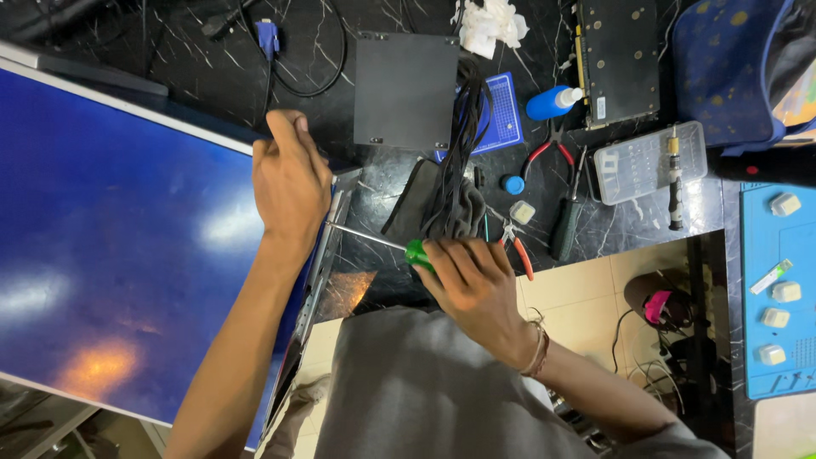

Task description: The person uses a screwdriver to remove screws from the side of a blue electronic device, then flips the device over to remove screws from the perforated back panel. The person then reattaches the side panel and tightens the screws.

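Observation:
A large flat screen panel [119, 255] with a glossy blue face stands on edge at the left, leaning against the black marble bench. My left hand [291, 183] grips its upper right corner, fingers over the frame edge. My right hand [472, 280] holds a screwdriver with a green handle [416, 253]. Its metal shaft [365, 236] points left and reaches the side edge of the panel just below my left hand.
On the bench lie a black metal box [405, 89], a bundle of black cables [455, 170], red-handled pliers [548, 151], a blue bottle [548, 103], a clear bit case [650, 161], a circuit board [618, 59] and a blue work mat [778, 289].

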